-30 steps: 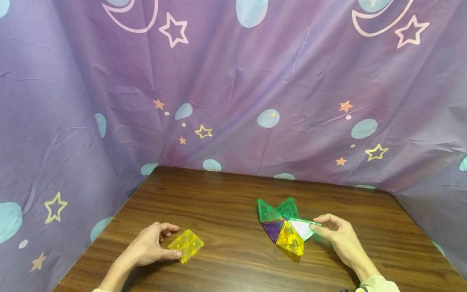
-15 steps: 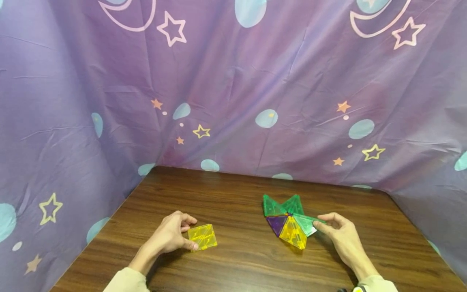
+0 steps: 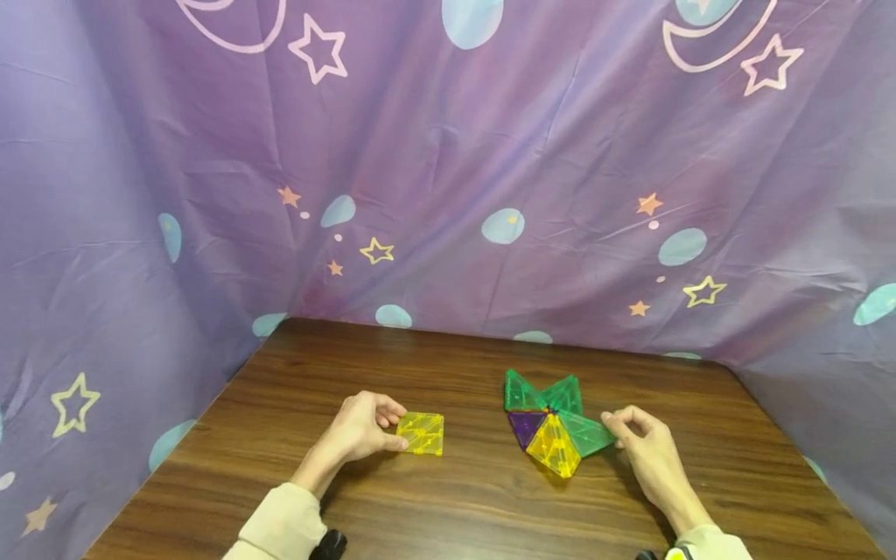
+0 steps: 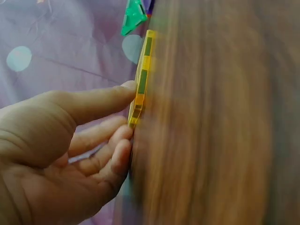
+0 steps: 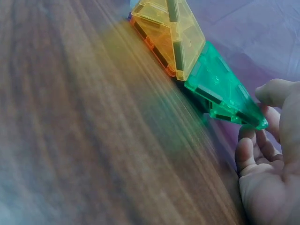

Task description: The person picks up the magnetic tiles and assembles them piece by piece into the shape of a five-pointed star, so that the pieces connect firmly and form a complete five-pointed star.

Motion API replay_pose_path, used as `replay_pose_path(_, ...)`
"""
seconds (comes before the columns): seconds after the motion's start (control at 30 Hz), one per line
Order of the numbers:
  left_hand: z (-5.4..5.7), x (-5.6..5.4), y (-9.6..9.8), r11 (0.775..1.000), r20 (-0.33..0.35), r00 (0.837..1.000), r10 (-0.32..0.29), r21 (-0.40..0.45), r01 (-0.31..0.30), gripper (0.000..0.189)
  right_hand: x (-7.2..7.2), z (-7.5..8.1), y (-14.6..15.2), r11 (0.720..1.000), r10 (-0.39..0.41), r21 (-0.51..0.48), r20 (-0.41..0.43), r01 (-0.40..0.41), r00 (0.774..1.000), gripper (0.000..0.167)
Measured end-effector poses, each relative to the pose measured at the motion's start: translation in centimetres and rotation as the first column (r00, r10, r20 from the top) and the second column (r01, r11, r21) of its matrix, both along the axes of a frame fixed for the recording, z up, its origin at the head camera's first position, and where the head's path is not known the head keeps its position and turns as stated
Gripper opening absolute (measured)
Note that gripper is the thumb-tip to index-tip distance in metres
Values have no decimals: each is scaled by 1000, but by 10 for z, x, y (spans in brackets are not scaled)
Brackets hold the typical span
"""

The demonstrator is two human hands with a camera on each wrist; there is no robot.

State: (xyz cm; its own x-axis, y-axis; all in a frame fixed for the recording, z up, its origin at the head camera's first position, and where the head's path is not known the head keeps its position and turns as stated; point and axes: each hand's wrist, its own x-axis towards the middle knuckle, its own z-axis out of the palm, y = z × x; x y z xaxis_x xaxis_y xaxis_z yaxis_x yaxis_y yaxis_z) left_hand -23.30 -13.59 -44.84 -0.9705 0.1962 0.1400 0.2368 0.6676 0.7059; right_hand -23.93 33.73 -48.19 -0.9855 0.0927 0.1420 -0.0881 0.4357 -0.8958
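Note:
My left hand (image 3: 360, 428) pinches a flat yellow square magnetic tile (image 3: 423, 432) by its left edge, low over the tabletop. Seen edge-on in the left wrist view, that tile (image 4: 143, 75) has the thumb on one face and fingers curled behind. To its right lies a fan-shaped build of joined magnetic tiles: green tiles (image 3: 523, 393) at the back, a purple triangle (image 3: 526, 427) on the left, a raised yellow part (image 3: 555, 447) in front. My right hand (image 3: 651, 455) pinches the outer tip of the green tile (image 3: 586, 434) on the build's right side.
Both hands work over a dark wood-grain table (image 3: 448, 521). A purple cloth (image 3: 420, 155) with moons and stars hangs behind it and along both sides. A gap of bare wood separates the yellow square from the build.
My left hand has carried the yellow square rightward, closer to the build, and turned it straighter. The green tile at my right hand has tilted, losing its white glare; that hand stays at its tip.

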Motion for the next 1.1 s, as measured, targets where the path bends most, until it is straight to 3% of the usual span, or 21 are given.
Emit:
replay_pose_path(0.13, -1, -2, -3, 992, 47, 993, -107, 80, 103, 43, 0, 3, -2, 1000, -11, 12, -24, 12, 1000, 34)
replay_pose_path(0.23, -2, -5, -6, 980, 57, 984, -172, 115, 164, 47, -1, 6, -1, 999, -49, -13, -115, 47, 992, 26)
replay_pose_path(0.33, -1, -8, -7, 976, 69, 979, -192, 117, 183, 60, -2, 16, -9, 990, -117, -101, -236, 95, 965, 19)
replay_pose_path(0.43, -1, -7, -7, 981, 63, 981, -183, 77, 178, 71, 2, 34, -31, 983, -120, -173, -311, 69, 943, 18)
replay_pose_path(0.53, -2, -6, -7, 984, 41, 984, -173, 41, 171, 70, 9, 52, -63, 983, -22, -178, -353, -44, 935, 18)
replay_pose_path(0.63, -1, -4, -8, 986, 42, 985, -165, 32, 164, 66, 13, 63, -99, 967, 142, -146, -360, -207, 922, 17)
replay_pose_path(0.83, -1, -3, -11, 987, 43, 987, -157, 30, 155, 58, 13, 52, -167, 870, 457, -66, -257, -488, 851, 27)
replay_pose_path(0.93, -4, -3, -10, 986, 35, 986, -163, 39, 162, 50, 11, 37, -186, 842, 526, -41, -162, -538, 835, 35)
replay_pose_path(1.1, -8, -2, -4, 983, 47, 983, -176, 66, 173, 43, 8, 10, -188, 858, 513, 40, -80, -512, 855, 45)
